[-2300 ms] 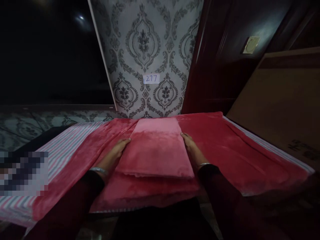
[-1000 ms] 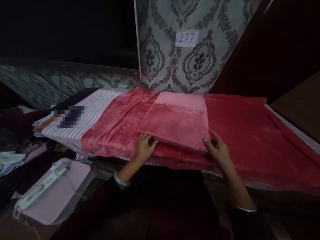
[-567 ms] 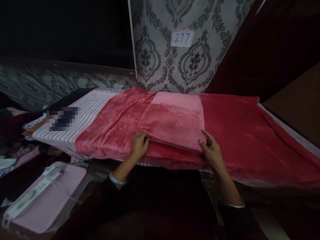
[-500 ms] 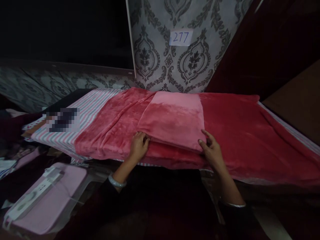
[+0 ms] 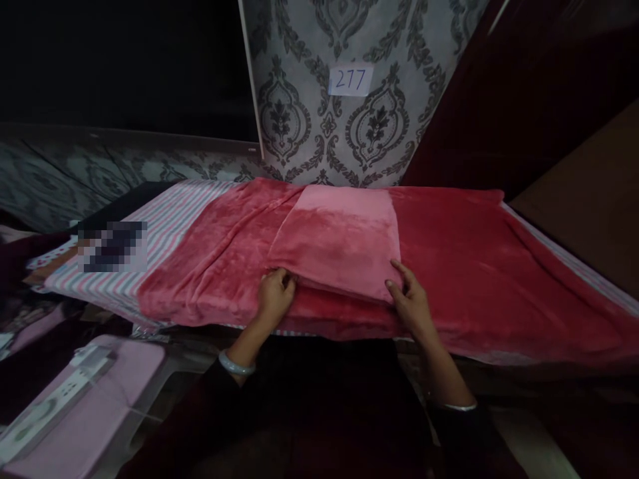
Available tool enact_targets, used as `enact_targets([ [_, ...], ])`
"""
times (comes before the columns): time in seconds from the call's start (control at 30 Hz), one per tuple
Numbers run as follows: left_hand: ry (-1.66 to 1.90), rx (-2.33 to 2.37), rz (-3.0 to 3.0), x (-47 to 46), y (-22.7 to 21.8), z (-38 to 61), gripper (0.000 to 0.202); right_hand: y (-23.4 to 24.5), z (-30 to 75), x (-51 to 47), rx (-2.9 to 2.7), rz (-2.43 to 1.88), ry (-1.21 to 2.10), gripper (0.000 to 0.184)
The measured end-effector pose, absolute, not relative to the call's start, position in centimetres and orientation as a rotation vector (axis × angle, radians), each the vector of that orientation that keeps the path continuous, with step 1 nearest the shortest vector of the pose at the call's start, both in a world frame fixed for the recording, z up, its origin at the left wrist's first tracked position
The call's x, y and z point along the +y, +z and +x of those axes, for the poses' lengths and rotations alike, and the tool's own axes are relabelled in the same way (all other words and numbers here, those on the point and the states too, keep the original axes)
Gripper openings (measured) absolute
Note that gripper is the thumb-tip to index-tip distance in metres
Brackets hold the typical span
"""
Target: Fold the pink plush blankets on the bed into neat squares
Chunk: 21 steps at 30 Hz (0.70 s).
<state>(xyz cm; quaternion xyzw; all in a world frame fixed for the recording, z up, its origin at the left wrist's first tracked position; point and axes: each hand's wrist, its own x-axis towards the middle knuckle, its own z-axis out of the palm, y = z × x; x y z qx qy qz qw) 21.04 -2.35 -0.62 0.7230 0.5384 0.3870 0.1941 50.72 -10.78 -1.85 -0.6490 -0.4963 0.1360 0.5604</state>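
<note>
A folded pink plush cloth [image 5: 344,239], paler along its far end, lies on a larger red plush blanket [image 5: 454,266]. My left hand [image 5: 276,293] is closed at the cloth's near left corner, thumb and fingers pinching its edge. At the near right corner is my right hand [image 5: 412,303], its thumb and index finger apart and touching the cloth's margin. Its other fingers are partly hidden. Between my hands the cloth's front edge stands slightly off the blanket.
Beneath the blanket, a striped sheet [image 5: 164,219] covers the table. A blurred-out dark item [image 5: 114,246] lies on its left part. Lower left, a power strip [image 5: 54,406] rests on a pink surface [image 5: 127,382]. A large screen [image 5: 124,66] hangs behind, left of a paper marked 277 [image 5: 351,80].
The whole view has shifted a little, so everything appears farther left. Both hands stay at the same corners of the cloth, which lies much as before.
</note>
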Motion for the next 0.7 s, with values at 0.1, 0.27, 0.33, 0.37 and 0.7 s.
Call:
enact_targets([
  [0.1, 1.03, 1.494, 2.043, -2.3, -0.6, 20.7, 0.015, -2.0, 51.0, -11.0, -1.185, -1.595, 0.316, 0.059],
  [0.27, 1.238, 1.466, 2.153, -3.5, -1.4, 20.1, 0.013, -1.5, 50.8, -11.9, -1.308, -1.633, 0.038, 0.056],
  [0.33, 1.379, 1.49, 2.296, -4.3, -1.9, 20.1, 0.016, -1.1, 50.1, -12.4, -1.404, -1.602, -0.072, 0.053],
  [0.37, 1.426, 1.484, 2.382, -4.6, -2.1, 20.1, 0.017, -0.8, 49.6, -12.6, -1.465, -1.585, -0.098, 0.052],
  [0.7, 1.274, 1.174, 2.769, -2.6, -0.3, 20.3, 0.03, -1.1, 48.3, -12.0, -1.899, -1.606, -0.141, 0.054],
])
